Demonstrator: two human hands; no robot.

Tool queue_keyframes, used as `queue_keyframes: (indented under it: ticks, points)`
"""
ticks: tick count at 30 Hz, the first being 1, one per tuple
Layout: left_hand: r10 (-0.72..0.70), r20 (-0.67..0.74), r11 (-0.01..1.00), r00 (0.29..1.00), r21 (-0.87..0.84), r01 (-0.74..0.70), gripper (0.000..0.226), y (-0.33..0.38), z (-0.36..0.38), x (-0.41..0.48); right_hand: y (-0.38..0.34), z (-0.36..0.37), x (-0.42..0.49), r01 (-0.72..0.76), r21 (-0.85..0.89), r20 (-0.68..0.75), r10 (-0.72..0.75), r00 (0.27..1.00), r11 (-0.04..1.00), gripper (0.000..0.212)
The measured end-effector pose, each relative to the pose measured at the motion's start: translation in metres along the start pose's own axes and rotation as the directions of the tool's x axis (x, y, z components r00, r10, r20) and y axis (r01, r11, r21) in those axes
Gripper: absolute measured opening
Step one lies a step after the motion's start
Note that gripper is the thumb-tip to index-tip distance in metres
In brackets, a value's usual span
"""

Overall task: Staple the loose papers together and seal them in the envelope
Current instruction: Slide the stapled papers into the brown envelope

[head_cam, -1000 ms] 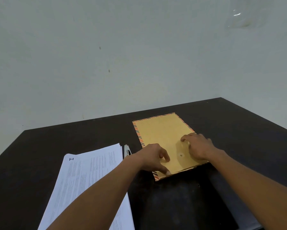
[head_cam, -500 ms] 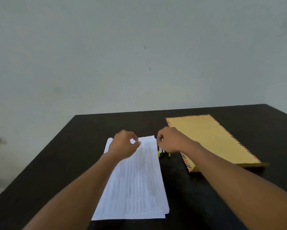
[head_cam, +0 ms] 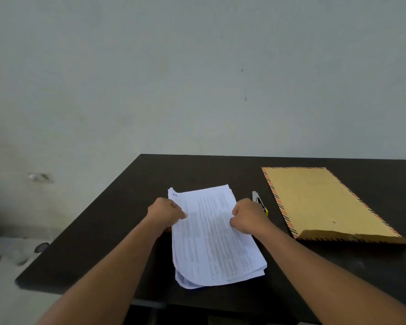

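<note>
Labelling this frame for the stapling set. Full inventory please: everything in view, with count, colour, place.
paper stack: one, white with printed text, table centre, sheets unevenly aligned
stapler: one, silver with black and yellow, on the table between paper stack and envelope, partly hidden by the right hand
envelope: one, brown with red-and-black striped border, flat on the table's right side
table: one, black, lower half of view
wall: one, pale grey, behind the table
left hand: one, grips the paper stack's left edge
right hand: one, grips the paper stack's right edge

left hand (head_cam: 165, 213) and right hand (head_cam: 249, 215) moved from envelope (head_cam: 326, 202) to grip the papers (head_cam: 211, 242).
</note>
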State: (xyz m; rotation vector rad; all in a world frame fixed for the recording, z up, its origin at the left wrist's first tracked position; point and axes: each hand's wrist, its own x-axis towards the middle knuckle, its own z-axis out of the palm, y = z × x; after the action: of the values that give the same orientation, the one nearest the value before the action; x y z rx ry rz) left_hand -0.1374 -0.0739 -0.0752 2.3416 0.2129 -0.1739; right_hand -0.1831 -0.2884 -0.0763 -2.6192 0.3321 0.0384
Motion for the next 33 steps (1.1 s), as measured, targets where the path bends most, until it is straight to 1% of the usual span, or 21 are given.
queue_keyframes:
  ticks: [1, 2, 4, 6, 8, 9, 11, 13, 15, 17, 18, 20, 23, 26, 28, 30, 31, 33]
  points:
    - [-0.005, 0.027, 1.000, 1.000, -0.020, 0.005, 0.024, 0.000, -0.001, 0.000, 0.002, -0.001, -0.001, 0.000, 0.041, -0.006, 0.000, 1.000, 0.999, 0.013]
    - [-0.003, 0.056, 0.999, 0.998, -0.049, 0.006, 0.023, 0.001, -0.001, 0.000, 0.003, -0.002, -0.001, 0.006, 0.079, -0.021, -0.004, 1.000, 0.997, 0.011]
    - [0.018, 0.110, 0.990, 0.994, -0.143, -0.002, 0.021, 0.002, -0.002, -0.004, 0.004, -0.003, -0.002, 0.013, 0.157, -0.047, -0.005, 0.999, 0.988, 0.019]
    - [0.090, 0.103, 0.959, 0.991, -0.277, -0.058, 0.019, 0.004, -0.004, -0.009, 0.004, -0.005, -0.001, 0.015, 0.246, -0.054, -0.001, 0.999, 0.969, 0.017]
    - [0.199, 0.027, 0.900, 0.980, -0.400, -0.172, 0.019, 0.010, -0.006, -0.011, 0.003, -0.013, 0.005, 0.041, 0.360, -0.083, -0.012, 0.996, 0.932, 0.010]
    - [0.244, -0.028, 0.867, 0.969, -0.442, -0.231, 0.020, 0.015, -0.010, -0.011, 0.002, -0.020, 0.008, 0.077, 0.426, -0.115, -0.031, 0.993, 0.902, 0.010]
    - [0.307, -0.130, 0.804, 0.943, -0.494, -0.330, 0.021, 0.029, -0.020, -0.011, -0.001, -0.037, 0.015, 0.199, 0.517, -0.222, -0.094, 0.971, 0.833, 0.016]
    - [0.364, -0.214, 0.743, 0.906, -0.520, -0.421, 0.021, 0.047, -0.030, -0.011, -0.007, -0.059, 0.020, 0.346, 0.553, -0.363, -0.155, 0.919, 0.758, 0.020]
    - [0.413, -0.306, 0.687, 0.858, -0.514, -0.513, 0.022, 0.064, -0.037, -0.011, -0.013, -0.077, 0.022, 0.466, 0.550, -0.488, -0.186, 0.853, 0.693, 0.023]
    - [0.427, -0.392, 0.643, 0.815, -0.502, -0.579, 0.022, 0.076, -0.035, -0.012, -0.015, -0.084, 0.022, 0.534, 0.547, -0.572, -0.179, 0.801, 0.644, 0.026]
    - [0.416, -0.422, 0.635, 0.806, -0.499, -0.589, 0.023, 0.078, -0.031, -0.013, -0.015, -0.081, 0.021, 0.549, 0.550, -0.594, -0.167, 0.787, 0.629, 0.028]
    - [0.388, -0.446, 0.651, 0.806, -0.486, -0.583, 0.025, 0.076, -0.016, -0.015, -0.011, -0.064, 0.017, 0.534, 0.566, -0.592, -0.141, 0.794, 0.628, 0.032]
    - [0.375, -0.429, 0.691, 0.821, -0.462, -0.557, 0.027, 0.064, 0.009, -0.021, -0.002, -0.030, 0.008, 0.467, 0.612, -0.545, -0.087, 0.834, 0.638, 0.033]
    - [0.341, -0.411, 0.716, 0.845, -0.469, -0.517, 0.025, 0.058, 0.021, -0.022, -0.001, -0.015, 0.004, 0.426, 0.608, -0.534, -0.051, 0.844, 0.670, 0.029]
    - [0.328, -0.400, 0.738, 0.856, -0.458, -0.497, 0.023, 0.060, 0.022, -0.020, 0.001, -0.020, 0.006, 0.401, 0.578, -0.516, -0.062, 0.854, 0.711, 0.026]
    - [0.338, -0.381, 0.742, 0.860, -0.454, -0.493, 0.021, 0.067, 0.019, -0.015, 0.007, -0.040, 0.012, 0.379, 0.514, -0.473, -0.114, 0.874, 0.770, 0.025]
    - [0.343, -0.371, 0.741, 0.863, -0.458, -0.491, 0.021, 0.073, 0.019, -0.014, 0.013, -0.054, 0.015, 0.362, 0.497, -0.436, -0.134, 0.890, 0.789, 0.025]
    - [0.320, -0.364, 0.729, 0.875, -0.496, -0.472, 0.020, 0.088, 0.021, -0.012, 0.032, -0.091, 0.018, 0.287, 0.498, -0.333, -0.125, 0.935, 0.818, 0.023]
